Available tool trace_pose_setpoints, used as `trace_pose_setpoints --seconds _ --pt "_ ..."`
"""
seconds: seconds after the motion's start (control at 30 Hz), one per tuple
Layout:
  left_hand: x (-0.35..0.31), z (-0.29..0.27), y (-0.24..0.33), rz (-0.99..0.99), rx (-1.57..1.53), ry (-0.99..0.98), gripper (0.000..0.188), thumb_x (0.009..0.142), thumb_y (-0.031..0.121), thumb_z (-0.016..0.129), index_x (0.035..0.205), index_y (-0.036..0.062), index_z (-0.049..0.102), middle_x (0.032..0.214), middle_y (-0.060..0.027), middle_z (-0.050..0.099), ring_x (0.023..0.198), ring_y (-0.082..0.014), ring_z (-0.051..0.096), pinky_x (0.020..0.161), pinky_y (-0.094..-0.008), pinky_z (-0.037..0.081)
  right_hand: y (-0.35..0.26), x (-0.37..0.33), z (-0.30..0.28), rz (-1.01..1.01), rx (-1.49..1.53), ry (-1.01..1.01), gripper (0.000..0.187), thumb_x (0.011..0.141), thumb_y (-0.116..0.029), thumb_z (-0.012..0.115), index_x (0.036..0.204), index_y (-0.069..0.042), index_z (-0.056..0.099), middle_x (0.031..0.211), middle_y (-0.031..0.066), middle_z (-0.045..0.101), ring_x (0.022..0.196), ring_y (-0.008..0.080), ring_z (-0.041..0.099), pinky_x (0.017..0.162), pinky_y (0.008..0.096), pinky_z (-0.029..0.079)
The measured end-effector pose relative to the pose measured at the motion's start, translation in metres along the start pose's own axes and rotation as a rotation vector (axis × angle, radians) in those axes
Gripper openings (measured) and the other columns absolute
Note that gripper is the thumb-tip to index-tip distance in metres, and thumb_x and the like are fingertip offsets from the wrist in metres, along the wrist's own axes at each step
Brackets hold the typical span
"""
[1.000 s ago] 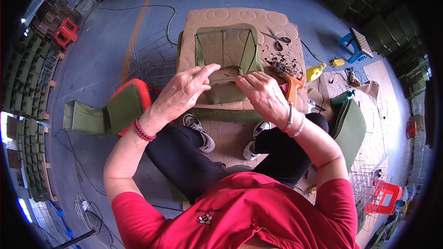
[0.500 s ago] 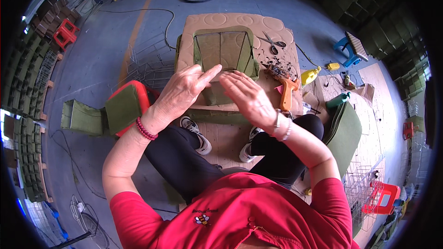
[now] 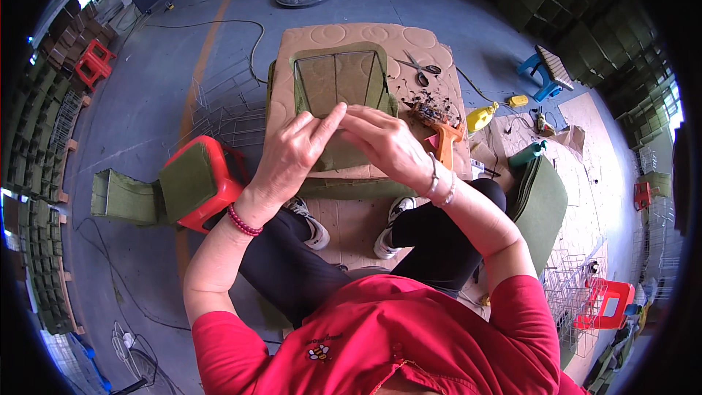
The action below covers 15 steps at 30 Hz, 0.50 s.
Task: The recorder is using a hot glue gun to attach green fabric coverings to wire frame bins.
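A green felt piece [image 3: 344, 152] with a thin dark wire frame [image 3: 336, 77] lies on the cardboard-topped work surface before me. Over its near part my left hand [image 3: 289, 155] and my right hand [image 3: 387, 143] meet at the fingertips. The left has its index finger stretched forward and the other fingers curled. On the right, the fingers are together and bent, their tips partly hidden behind the left. Whatever lies between the fingertips, if anything, cannot be made out. An orange glue gun [image 3: 447, 143] rests right of the felt, near black-handled scissors [image 3: 422, 69].
Dark scraps [image 3: 431, 111] litter the cardboard [image 3: 292, 40]. A red stool [image 3: 219, 183] with green felt stands left. To the right are a yellow bottle [image 3: 481, 118], a green bottle [image 3: 528, 152], stacked felt sheets [image 3: 545, 197] and wire baskets [image 3: 574, 278]. A cable [image 3: 256, 51] crosses the floor.
My hands have come together: they were slightly apart, and now the fingertips meet. The right fingers have bent more. The whole view has shifted a little.
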<state>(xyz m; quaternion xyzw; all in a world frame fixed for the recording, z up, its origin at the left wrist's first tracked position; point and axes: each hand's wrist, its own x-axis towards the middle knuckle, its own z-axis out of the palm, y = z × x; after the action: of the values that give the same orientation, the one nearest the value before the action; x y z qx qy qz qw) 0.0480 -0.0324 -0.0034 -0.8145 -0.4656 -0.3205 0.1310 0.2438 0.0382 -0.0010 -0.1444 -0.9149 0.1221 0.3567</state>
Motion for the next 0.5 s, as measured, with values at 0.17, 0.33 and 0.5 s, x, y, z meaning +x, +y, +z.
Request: trace_pose_setpoints --seconds 0.17,0.33,0.5 --pt "0.007 -0.026 -0.042 0.179 -0.119 -0.212 0.057 0.079 -0.008 0.058 0.134 0.0047 0.059 0.074 -0.0091 0.056 0.071 -0.0226 0.060 0.068 -0.0352 0.055 -0.002 -0.038 -0.037 0.034 -0.114 0.201 0.030 0.083 0.004 0.066 0.112 0.002 0.066 0.115 0.0175 0.068 0.110 0.0355 0.065 0.097 0.0434 0.052" --pt "-0.003 -0.036 -0.070 0.115 -0.128 -0.245 0.055 0.080 -0.003 0.070 0.132 0.0088 0.061 0.080 -0.0095 0.060 0.074 -0.0253 0.062 0.070 -0.0358 0.056 0.009 -0.067 -0.038 -0.048 -0.131 0.114 0.033 0.079 0.004 0.067 0.112 0.002 0.067 0.115 0.0162 0.067 0.113 0.0347 0.064 0.097 0.0449 0.052" --pt "-0.007 -0.023 -0.036 0.011 -0.219 -0.051 0.057 0.072 -0.001 0.079 0.126 0.0034 0.063 0.103 -0.0103 0.070 0.092 -0.0268 0.067 0.080 -0.0374 0.058 0.018 -0.057 -0.029 -0.100 -0.155 0.083 0.036 0.077 0.003 0.067 0.113 0.001 0.068 0.120 0.0157 0.066 0.117 0.0320 0.063 0.102 0.0453 0.050"
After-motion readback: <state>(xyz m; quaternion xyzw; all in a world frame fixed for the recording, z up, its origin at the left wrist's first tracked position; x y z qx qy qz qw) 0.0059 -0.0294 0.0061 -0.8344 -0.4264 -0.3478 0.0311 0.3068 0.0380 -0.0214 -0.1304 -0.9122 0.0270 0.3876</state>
